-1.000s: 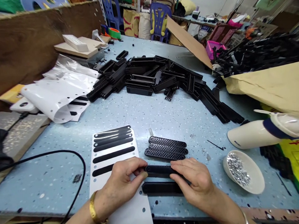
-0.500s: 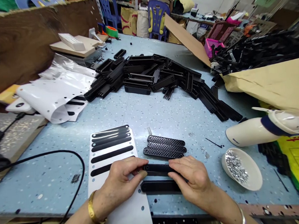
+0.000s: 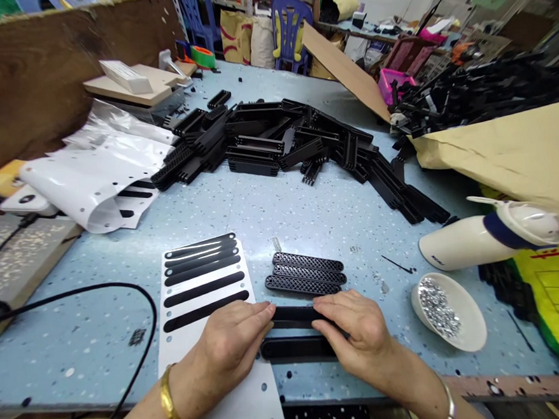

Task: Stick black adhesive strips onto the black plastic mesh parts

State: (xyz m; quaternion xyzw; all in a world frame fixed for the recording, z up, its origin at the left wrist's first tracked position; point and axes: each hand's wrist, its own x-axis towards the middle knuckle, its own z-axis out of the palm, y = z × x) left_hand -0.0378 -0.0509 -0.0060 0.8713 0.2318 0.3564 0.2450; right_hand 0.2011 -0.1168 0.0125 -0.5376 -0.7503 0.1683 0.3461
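Note:
A long black bar (image 3: 294, 316) lies crosswise between both hands. My left hand (image 3: 233, 337) is closed on its left end, and my right hand (image 3: 354, 325) grips the right end, thumb in front. Just nearer to me, a second black bar (image 3: 299, 348) rests on the table, its right end partly behind my right hand. Beyond the held bar are several black bars with a textured top (image 3: 306, 273), side by side. Left of them is a white sheet (image 3: 269, 402) bearing black strips (image 3: 203, 289) with rounded ends, partly under my left hand and forearm.
Black parts (image 3: 256, 153) are heaped in an arc across the blue table (image 3: 203, 208). At right stand a bowl (image 3: 471, 311) of small silvery pieces and a lying white bottle (image 3: 459, 245). A black cable (image 3: 136, 290) loops at left; a curled white sheet (image 3: 77, 185) lies behind.
My left hand's fingers have come down flatter over the bar's left end, with the thumb now tucked from sight. The whole view has shifted slightly.

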